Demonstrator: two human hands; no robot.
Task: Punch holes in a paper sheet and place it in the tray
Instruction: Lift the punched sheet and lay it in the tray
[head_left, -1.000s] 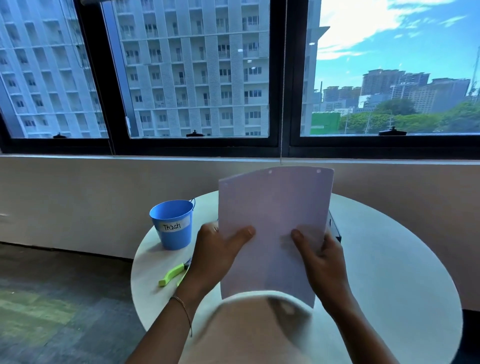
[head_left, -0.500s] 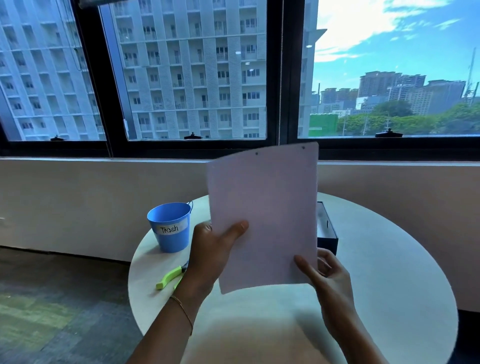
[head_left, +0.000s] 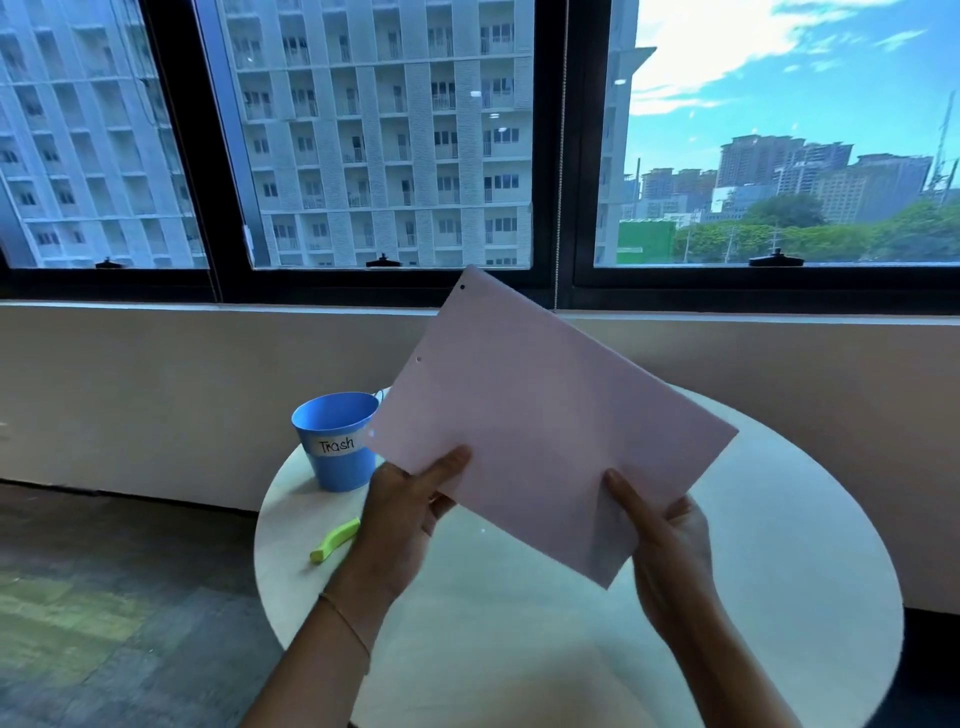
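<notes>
Sheet (head_left: 545, 431) is a thin, flat, pale rectangle, matte, held up in the air above the table (head_left: 779, 545) and tilted so one corner points down toward the person. Three small round holes sit along its upper-left edge. Left hand (head_left: 405, 525) pinches the lower-left edge, thumb lying flat on the front face, other fingers tucked behind. Right hand (head_left: 670, 545) grips the bottom corner the same way, thumb on the front, fingers curled behind the paper. So the sheet sits between both hands and fans up and away from them.

Table is round with a smooth, slightly glossy light top. On it, left of the sheet, stands a blue bucket (head_left: 335, 449) with a white "Trash" label, and nearby lies a lime-green handle (head_left: 335, 540), mostly hidden behind the left hand.
</notes>
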